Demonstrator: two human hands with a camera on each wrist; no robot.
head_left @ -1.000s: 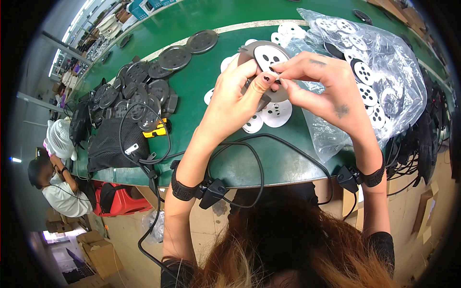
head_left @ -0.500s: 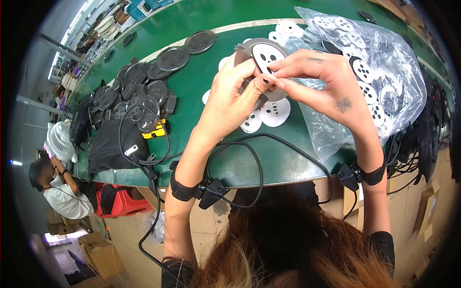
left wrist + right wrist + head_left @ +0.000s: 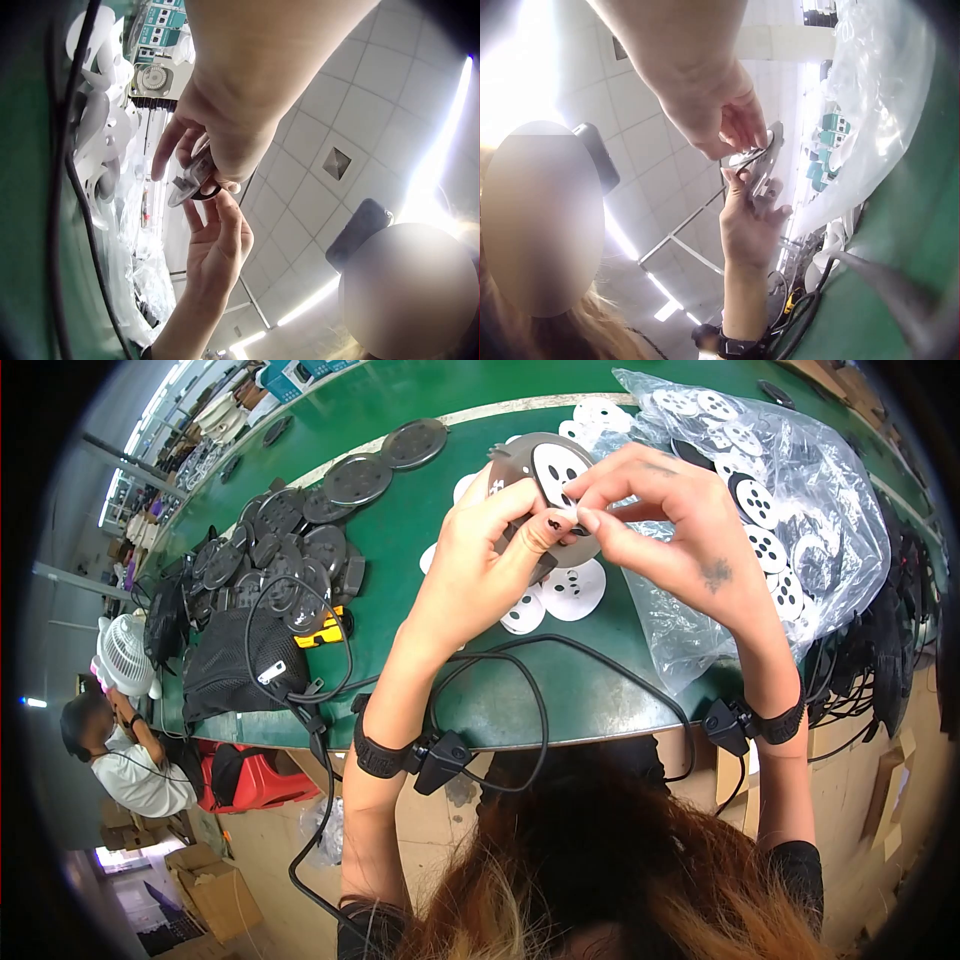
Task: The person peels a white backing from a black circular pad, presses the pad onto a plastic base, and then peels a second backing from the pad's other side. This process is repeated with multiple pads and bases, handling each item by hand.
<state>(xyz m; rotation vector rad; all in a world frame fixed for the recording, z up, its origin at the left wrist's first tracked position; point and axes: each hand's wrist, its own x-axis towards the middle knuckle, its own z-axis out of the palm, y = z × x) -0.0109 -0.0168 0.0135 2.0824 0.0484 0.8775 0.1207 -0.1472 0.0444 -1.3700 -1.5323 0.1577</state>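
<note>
My left hand point(image 3: 490, 565) grips a dark round disc part point(image 3: 513, 463) from its left side, the thumb at its lower edge. A white oval pad with black holes point(image 3: 556, 472) lies on the face of that part. The right hand point(image 3: 672, 532) pinches at the pad's lower edge with thumb and index finger, close to the left thumb tip. In the left wrist view the disc part point(image 3: 193, 178) is seen edge-on between both hands. The right wrist view shows the disc point(image 3: 769, 161) tilted, the right fingertips at its upper part.
White perforated pads point(image 3: 574, 592) lie under the hands, and more fill a clear plastic bag point(image 3: 830, 510) at right. Dark round parts point(image 3: 360, 480) and a heap of others lie left, beside a black mesh pouch point(image 3: 235, 670) and a yellow tool point(image 3: 325, 630). Black cables cross the table's front.
The right fingers have shifted along the white pad's lower edge, and its index finger is bent more. The left hand keeps its grip, with the part moved and turned slightly.
</note>
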